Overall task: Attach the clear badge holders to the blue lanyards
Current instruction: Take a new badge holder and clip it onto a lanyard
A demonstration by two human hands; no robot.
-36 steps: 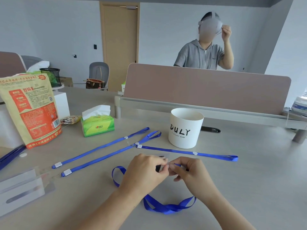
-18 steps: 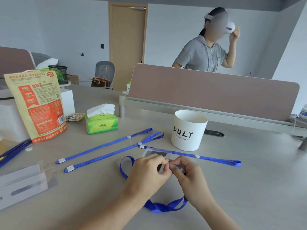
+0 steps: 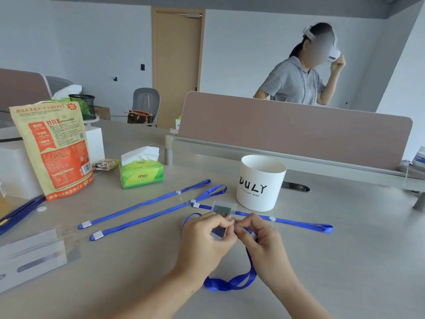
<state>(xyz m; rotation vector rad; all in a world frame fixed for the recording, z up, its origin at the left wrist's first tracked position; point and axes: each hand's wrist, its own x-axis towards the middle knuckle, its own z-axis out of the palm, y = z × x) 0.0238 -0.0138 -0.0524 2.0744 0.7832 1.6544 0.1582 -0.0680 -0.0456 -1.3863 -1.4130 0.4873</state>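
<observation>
Hands meet at desk centre. Left hand point(image 3: 204, 238) pinches a clear holder point(image 3: 221, 212), thumb and forefinger closed on its lower edge; the holder stands upright above the fingers. Right hand point(image 3: 259, 240) is pinched shut on the clip end of a blue lanyard point(image 3: 232, 283), fingertips touching the left hand's. Whether clip and holder are joined cannot be told. The lanyard trails down from the right hand and loops on the desk point(image 3: 345, 261) between the wrists. Behind the hands lie three more lanyards point(image 3: 142, 203) stretched flat, white clips at their ends. Spare holders point(image 3: 34, 254) lie far left. White cup point(image 3: 261, 183) stands just beyond the hands; tissue pack point(image 3: 141, 173) and snack bag point(image 3: 55, 148) further left.
</observation>
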